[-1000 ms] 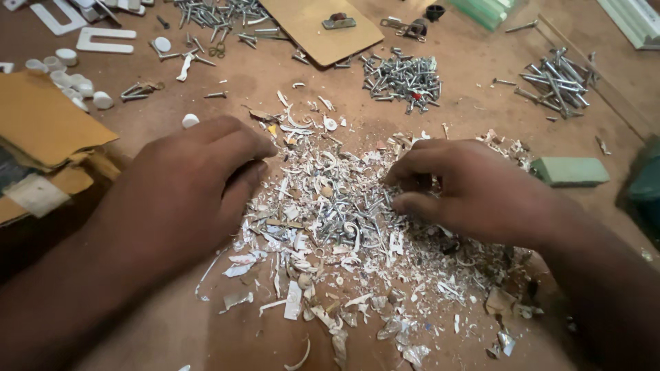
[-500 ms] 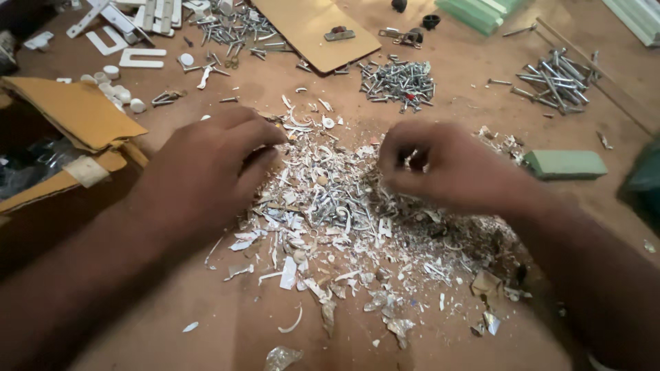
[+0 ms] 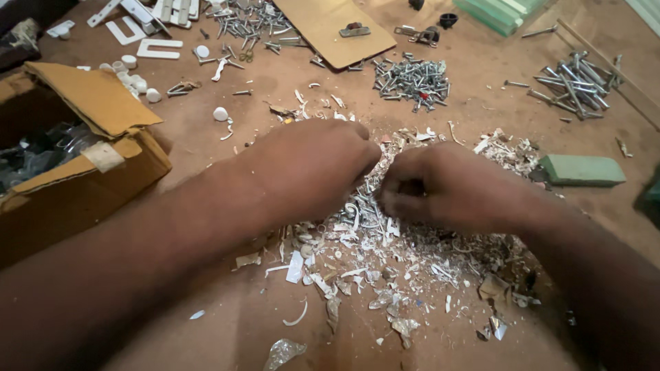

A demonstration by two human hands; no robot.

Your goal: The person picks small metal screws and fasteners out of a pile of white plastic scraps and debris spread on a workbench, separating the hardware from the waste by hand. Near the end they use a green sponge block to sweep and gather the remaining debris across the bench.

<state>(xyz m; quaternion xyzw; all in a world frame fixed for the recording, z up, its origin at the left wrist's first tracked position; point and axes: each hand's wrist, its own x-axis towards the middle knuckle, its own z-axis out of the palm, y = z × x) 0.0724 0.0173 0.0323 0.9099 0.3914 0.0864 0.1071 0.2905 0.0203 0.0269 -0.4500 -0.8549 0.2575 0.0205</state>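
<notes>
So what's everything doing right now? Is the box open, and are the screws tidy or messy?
Left hand: palm down, fingers curled into the white scraps.
Right hand: palm down, fingers curled in the same scraps.
Pile of white scraps: spread loose across the floor.
Cardboard box: open, flap folded up, clear things inside.
Small screws: heaped in one loose pile.
Long bolts: heaped apart.
Green block: lying flat.

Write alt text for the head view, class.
Left hand and right hand dig, fingers curled, into a pile of white scraps on a brown surface. Screw piles lie beyond; a cardboard box sits left.
</notes>
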